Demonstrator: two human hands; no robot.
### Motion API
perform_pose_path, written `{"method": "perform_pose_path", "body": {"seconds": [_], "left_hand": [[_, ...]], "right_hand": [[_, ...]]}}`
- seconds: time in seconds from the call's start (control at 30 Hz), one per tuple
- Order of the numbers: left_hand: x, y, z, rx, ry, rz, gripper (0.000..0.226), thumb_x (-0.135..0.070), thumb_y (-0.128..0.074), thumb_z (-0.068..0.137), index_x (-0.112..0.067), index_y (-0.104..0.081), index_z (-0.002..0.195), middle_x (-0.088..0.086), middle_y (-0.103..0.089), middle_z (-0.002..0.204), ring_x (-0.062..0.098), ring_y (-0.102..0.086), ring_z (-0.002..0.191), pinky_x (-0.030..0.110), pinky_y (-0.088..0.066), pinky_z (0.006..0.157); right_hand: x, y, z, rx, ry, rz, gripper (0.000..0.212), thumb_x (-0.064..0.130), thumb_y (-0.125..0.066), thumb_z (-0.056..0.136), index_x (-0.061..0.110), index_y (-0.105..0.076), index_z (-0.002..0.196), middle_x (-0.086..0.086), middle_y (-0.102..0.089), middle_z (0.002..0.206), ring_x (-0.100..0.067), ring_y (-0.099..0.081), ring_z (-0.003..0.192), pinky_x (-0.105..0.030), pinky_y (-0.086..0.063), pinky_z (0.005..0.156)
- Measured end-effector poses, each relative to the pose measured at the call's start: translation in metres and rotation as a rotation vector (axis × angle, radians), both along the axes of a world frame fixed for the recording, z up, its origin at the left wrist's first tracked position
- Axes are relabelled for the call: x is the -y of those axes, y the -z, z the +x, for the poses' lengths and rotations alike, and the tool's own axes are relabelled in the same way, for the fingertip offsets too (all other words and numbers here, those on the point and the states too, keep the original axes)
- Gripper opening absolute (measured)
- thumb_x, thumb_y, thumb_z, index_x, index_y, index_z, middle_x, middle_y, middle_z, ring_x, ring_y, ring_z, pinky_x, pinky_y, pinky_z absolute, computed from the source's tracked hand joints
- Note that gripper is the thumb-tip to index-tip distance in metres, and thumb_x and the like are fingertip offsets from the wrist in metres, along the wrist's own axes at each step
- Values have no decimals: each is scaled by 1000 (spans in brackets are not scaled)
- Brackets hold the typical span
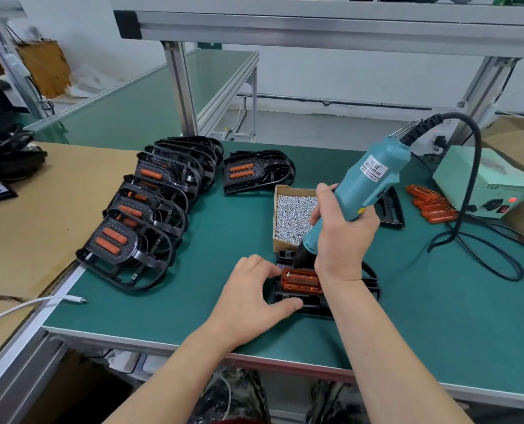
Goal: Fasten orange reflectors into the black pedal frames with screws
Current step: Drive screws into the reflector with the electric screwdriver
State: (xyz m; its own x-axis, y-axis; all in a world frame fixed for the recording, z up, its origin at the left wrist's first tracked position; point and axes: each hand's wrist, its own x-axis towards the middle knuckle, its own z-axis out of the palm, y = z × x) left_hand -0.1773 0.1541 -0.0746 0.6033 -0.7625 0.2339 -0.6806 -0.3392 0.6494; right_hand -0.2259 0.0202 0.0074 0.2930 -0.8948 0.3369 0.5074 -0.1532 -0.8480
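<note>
A black pedal frame [303,302] lies on the green mat near the front edge, with an orange reflector [302,281] seated in it. My left hand [251,296] grips the frame's left side, thumb along its near edge and fingertips at the reflector's left end. My right hand [341,237] holds a teal electric screwdriver [367,182] tilted, its bit tip down on a screw at the reflector's upper left corner. A cardboard box of silver screws [292,217] stands just behind the frame.
A row of several finished pedal frames [144,215] leans at the left, and one more [256,174] lies behind the box. Loose orange reflectors [430,203] and another black frame [389,209] lie at the right beside a pale power unit [480,182]. Its black cable [480,255] loops across the mat.
</note>
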Motion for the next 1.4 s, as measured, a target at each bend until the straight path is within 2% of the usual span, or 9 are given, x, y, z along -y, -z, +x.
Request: {"method": "perform_pose_path", "body": {"seconds": [0.17,0.4,0.5,0.6,0.77,0.97,1.17,1.3,1.4], "left_hand": [[0,0,0,2,2,4,60,-71,-62,65,-25,-63,103,-20,-48,94,3,-45,98,8,-33,83],[1,0,0,5,3,-10,58,-71,-62,65,-26,-62,102,-20,-48,93,3,-45,97,8,-33,82],[0,1,0,2,3,-18,58,-70,-62,65,-26,-62,102,-21,-47,93,2,-44,97,9,-34,82],[1,2,0,3,3,-19,57,-70,-62,65,-26,-62,100,-21,-46,93,4,-44,97,12,-34,82],[1,2,2,2,12,-22,56,-70,-62,66,-25,-61,99,-19,-46,92,5,-44,96,17,-37,83],[1,4,1,2,15,-13,57,-70,-61,65,-23,-62,97,-16,-48,93,7,-44,96,20,-38,84],[2,-1,-1,-4,24,1,57,-68,-61,66,-21,-60,98,-13,-48,93,9,-44,95,25,-41,87],[0,-1,-1,16,33,7,49,-66,-62,68,-27,-55,97,-17,-48,94,6,-43,95,25,-40,87],[-1,-1,0,21,30,-6,49,-65,-62,68,-26,-59,98,-18,-49,92,7,-44,95,25,-40,87]], "right_hand": [[-1,0,1,11,-9,-8,14,14,-70,83,13,-58,77,0,-53,55,-14,-49,46,-25,-45,52],[-7,-2,3,6,-52,-30,32,9,-69,84,32,-61,62,2,-51,53,-12,-46,46,-22,-44,50],[-8,-3,3,-2,-46,-38,28,10,-69,83,30,-60,64,0,-51,55,-13,-46,47,-23,-44,50],[-8,-1,4,-10,-26,-36,20,11,-69,81,20,-57,69,-5,-51,57,-16,-46,48,-25,-44,51],[-9,0,5,30,-67,-19,25,7,-66,83,23,-55,67,0,-48,52,-9,-44,44,-18,-43,49],[-8,6,6,-35,-77,6,19,10,-66,82,14,-52,69,2,-48,50,-8,-43,43,-18,-42,48],[-5,7,-1,-25,-116,-39,26,12,-69,85,29,-63,66,4,-52,52,-11,-48,47,-21,-46,54],[0,7,-8,23,-137,-69,14,21,-72,84,23,-63,74,1,-55,54,-15,-51,50,-23,-48,61],[0,4,-14,9,-189,-123,14,24,-72,84,26,-63,73,1,-55,55,-16,-51,51,-27,-48,62]]}}
